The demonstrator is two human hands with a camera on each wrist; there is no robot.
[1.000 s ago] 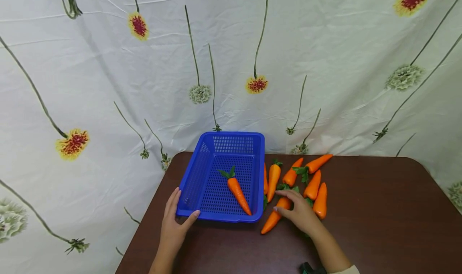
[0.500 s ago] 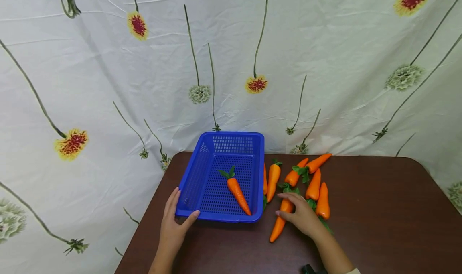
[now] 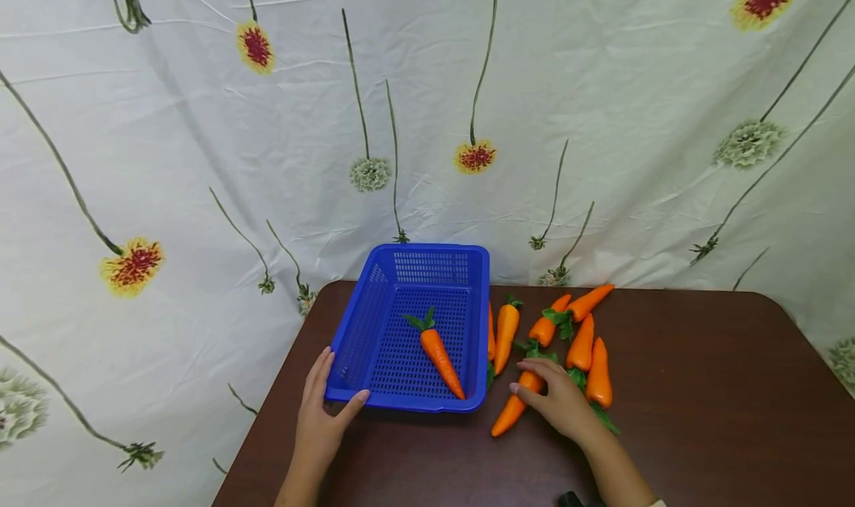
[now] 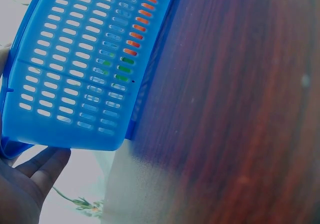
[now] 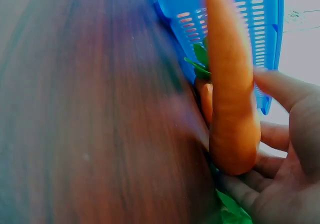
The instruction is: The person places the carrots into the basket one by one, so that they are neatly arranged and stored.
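A carrot (image 3: 510, 413) lies slanted under my right hand (image 3: 559, 401), which pinches its thick end between thumb and fingers. In the right wrist view that carrot (image 5: 231, 94) stands out large, with the thumb against its side and the other fingers behind it. My left hand (image 3: 322, 422) rests at the near left corner of the blue basket (image 3: 427, 401), fingers spread fairly straight along the side and thumb at the front rim. From the left wrist, fingertips (image 4: 55, 161) show right at the basket's slotted wall (image 4: 65, 84). Another carrot (image 3: 441, 358) with green leaves lies inside the basket.
Several more carrots lie right of the basket, including an upright-pointing carrot (image 3: 507, 334), a far carrot (image 3: 591, 301) and a carrot (image 3: 599, 373) beside my right hand. A brown table (image 3: 708, 388) meets a flowered cloth (image 3: 427, 106) behind. A dark object (image 3: 571, 499) sits near my right forearm.
My right hand has shifted slightly right with its carrot, whose tip swung toward me and then partly back. Neighbouring carrots have been nudged right. The left hand and basket stay put.
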